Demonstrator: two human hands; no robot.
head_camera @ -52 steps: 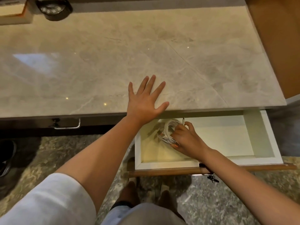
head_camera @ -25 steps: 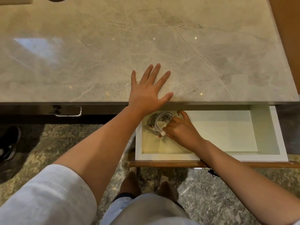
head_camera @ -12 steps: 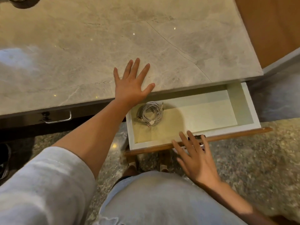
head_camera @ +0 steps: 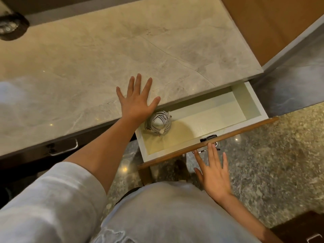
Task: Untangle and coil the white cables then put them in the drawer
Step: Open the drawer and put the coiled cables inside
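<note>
The coiled white cables (head_camera: 160, 124) lie in the back left corner of the pulled-out white drawer (head_camera: 252, 104), with no hand on them. My left hand (head_camera: 137, 100) rests flat with spread fingers on the marble top (head_camera: 105, 55), just above the cables. My right hand (head_camera: 213, 170) is outside the drawer with straight fingers; its fingertips reach the wooden drawer front (head_camera: 233, 133) near the small metal handle (head_camera: 208, 138). It holds nothing.
A closed dark drawer with a metal handle (head_camera: 65, 149) sits to the left under the marble top. A dark round object (head_camera: 10, 27) stands at the top's far left. A wooden panel (head_camera: 273, 23) rises at the right. Speckled stone floor lies below.
My right hand let go of the coiled cables, left the drawer and moved to the wooden drawer front. The cables stay in the drawer. The left hand kept its place on the top.
</note>
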